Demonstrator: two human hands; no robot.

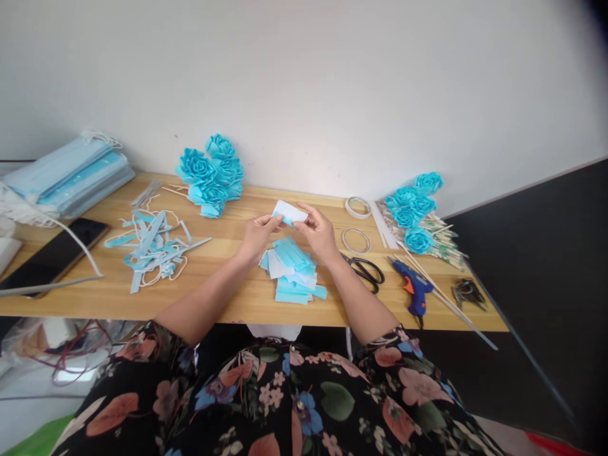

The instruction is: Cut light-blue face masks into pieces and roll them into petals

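Between my two hands I hold up a small white-and-blue piece of mask fabric (291,211), its white face mostly toward me. My left hand (260,233) pinches its left lower edge between thumb and fingers. On the opposite side my right hand (317,232) grips it, thumb in front and fingers behind. Just below them a loose pile of cut blue and white fabric pieces (295,272) lies on the wooden table (228,278). Black-handled scissors (367,272) rest beside my right forearm, partly hidden by it.
Stacked face masks (71,177), a phone (52,259) and mask strip scraps (154,244) occupy the left. Blue fabric roses (213,171) stand at the back; more roses (411,206) lie right. Tape rolls (357,208), a blue glue gun (414,288), sticks (441,294) and dark clips (468,293) are rightward.
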